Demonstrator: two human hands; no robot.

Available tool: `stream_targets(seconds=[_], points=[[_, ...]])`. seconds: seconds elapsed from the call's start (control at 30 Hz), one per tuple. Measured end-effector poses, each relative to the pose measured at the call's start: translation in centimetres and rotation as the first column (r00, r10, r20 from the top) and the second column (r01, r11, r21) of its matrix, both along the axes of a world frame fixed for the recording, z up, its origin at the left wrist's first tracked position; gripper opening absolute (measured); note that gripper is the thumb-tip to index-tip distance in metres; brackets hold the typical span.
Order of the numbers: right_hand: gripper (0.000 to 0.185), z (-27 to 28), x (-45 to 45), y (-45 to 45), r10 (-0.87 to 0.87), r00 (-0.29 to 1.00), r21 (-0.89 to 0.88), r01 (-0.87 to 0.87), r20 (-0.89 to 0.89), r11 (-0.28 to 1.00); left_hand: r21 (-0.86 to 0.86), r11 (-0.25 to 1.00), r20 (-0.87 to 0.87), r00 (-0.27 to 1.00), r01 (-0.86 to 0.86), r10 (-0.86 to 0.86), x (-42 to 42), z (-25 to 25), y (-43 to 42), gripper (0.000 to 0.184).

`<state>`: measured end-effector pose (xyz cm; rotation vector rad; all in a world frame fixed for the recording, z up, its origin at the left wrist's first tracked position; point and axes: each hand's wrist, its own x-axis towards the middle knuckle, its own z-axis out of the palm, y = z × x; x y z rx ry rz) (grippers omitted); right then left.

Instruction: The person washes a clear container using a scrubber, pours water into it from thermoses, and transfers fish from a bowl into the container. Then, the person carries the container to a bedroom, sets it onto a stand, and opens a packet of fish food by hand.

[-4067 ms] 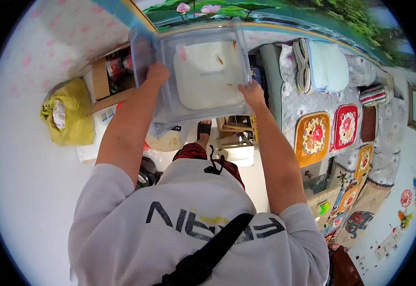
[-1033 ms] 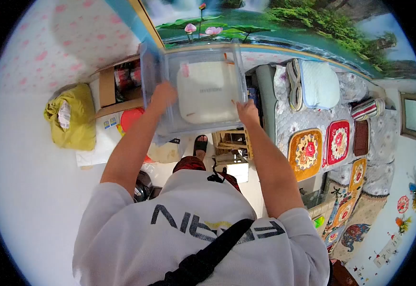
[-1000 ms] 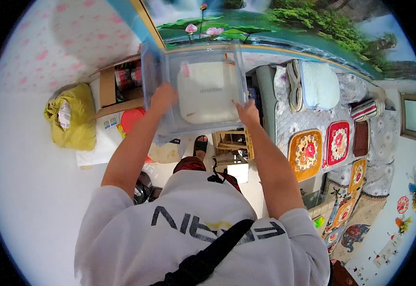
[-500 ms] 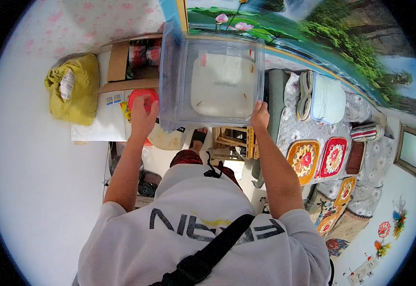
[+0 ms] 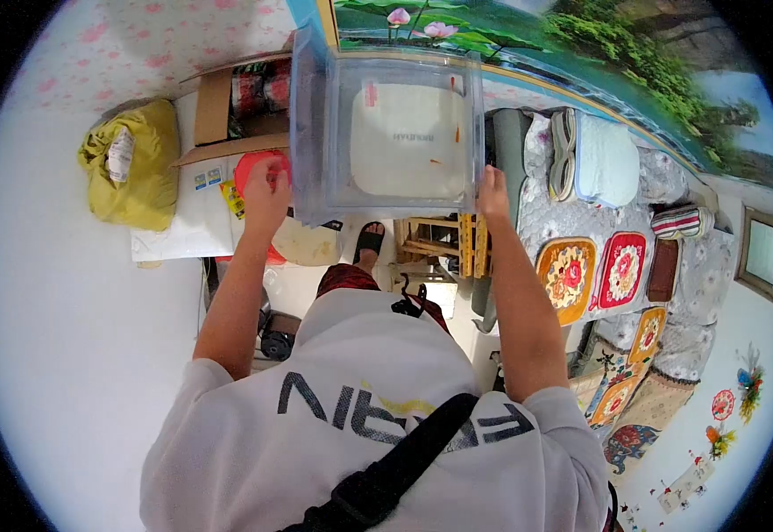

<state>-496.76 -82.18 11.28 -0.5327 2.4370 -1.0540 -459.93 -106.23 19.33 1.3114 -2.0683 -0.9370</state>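
A clear plastic container [image 5: 340,142] is ahead of me, with a pale base and small orange fish [image 5: 456,135] in it. My left hand [image 5: 267,191] is off the container's left side, its fingers loosely bent and apart, with nothing seen in them. Behind that hand is a round red item [image 5: 246,170]. Against the container's right edge is my right hand [image 5: 493,195], its fingers closed at the rim; part of the grip is hidden. What bears the container's weight cannot be made out.
To the left are a yellow-green bag [image 5: 143,191] and an open cardboard box [image 5: 214,108]. Below the container are a wooden rack [image 5: 426,244] and my sandalled foot [image 5: 370,239]. A sofa with cushions [image 5: 566,277] and folded bedding [image 5: 606,160] is at the right.
My left hand has let go of the container's left side and moved left, beside the red item. My right hand stays at the right edge. The view has shifted.
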Motion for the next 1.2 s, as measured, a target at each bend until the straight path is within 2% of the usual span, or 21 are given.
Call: stream_targets(seconds=[0.07,0.13,0.23,0.33,0.4,0.5,0.6,0.67,0.7,0.8,0.9,1.0,1.1,1.2], points=[[0.056,-1.8,-0.9,2.3,-0.099,0.991,-0.099,0.108,0.087,0.989,-0.024,0.999,0.008,0.999,-0.045,0.045,1.1,-0.1,0.1,0.022],[0.052,0.0,0.1,4.3,-0.140,0.981,-0.140,0.158,0.130,0.977,-0.034,0.993,0.036,0.993,-0.113,0.114,2.5,0.1,0.9,0.022],[0.048,2.1,2.3,7.4,-0.227,0.951,-0.170,0.265,0.212,0.949,0.097,0.976,-0.067,0.977,-0.195,0.202,4.6,-0.2,3.1,0.021],[0.041,3.1,6.4,9.5,-0.307,0.918,-0.168,0.354,0.251,0.920,0.210,0.957,-0.098,0.970,-0.199,0.223,6.7,-1.6,6.4,0.020],[0.039,2.8,8.5,10.5,-0.322,0.908,-0.144,0.368,0.268,0.919,0.233,0.961,-0.050,0.986,-0.146,0.162,8.0,-3.9,8.7,0.020],[0.037,3.0,11.5,11.1,-0.272,0.877,-0.059,0.319,0.396,0.946,0.290,0.956,0.000,0.999,-0.043,0.045,8.4,-4.8,11.4,0.020],[0.031,3.7,13.2,11.0,-0.104,0.876,0.011,0.112,0.470,0.994,0.380,0.921,0.028,0.994,0.085,-0.103,7.4,-4.6,12.9,0.020],[0.030,4.4,12.9,10.8,0.044,0.871,0.118,-0.116,0.489,0.986,0.400,0.890,0.016,0.969,0.220,-0.247,6.8,-4.4,12.8,0.020],[0.030,4.4,12.7,10.8,0.115,0.855,0.169,-0.229,0.506,0.959,0.426,0.862,0.054,0.943,0.276,-0.329,6.3,-3.8,12.4,0.020],[0.034,4.6,12.7,11.0,0.230,0.888,0.178,-0.321,0.397,0.930,0.473,0.767,0.199,0.795,0.434,-0.573,6.6,-5.9,11.3,0.023],[0.034,6.8,12.3,10.6,0.299,0.909,0.309,-0.385,0.292,0.870,0.481,0.754,0.345,0.694,0.447,-0.632,6.8,-6.3,10.9,0.024],[0.034,6.4,12.1,11.7,0.250,0.920,0.265,-0.333,0.302,0.905,0.491,0.743,0.351,0.677,0.455,-0.647,6.7,-6.2,10.9,0.025],[0.035,7.3,12.0,12.2,0.274,0.913,0.275,-0.359,0.302,0.892,0.474,0.723,0.330,0.659,0.503,-0.676,6.4,-6.4,11.1,0.025],[0.035,7.9,12.2,12.3,0.263,0.914,0.328,-0.362,0.309,0.873,0.533,0.698,0.372,0.609,0.478,-0.701,5.2,-5.8,11.1,0.027]])
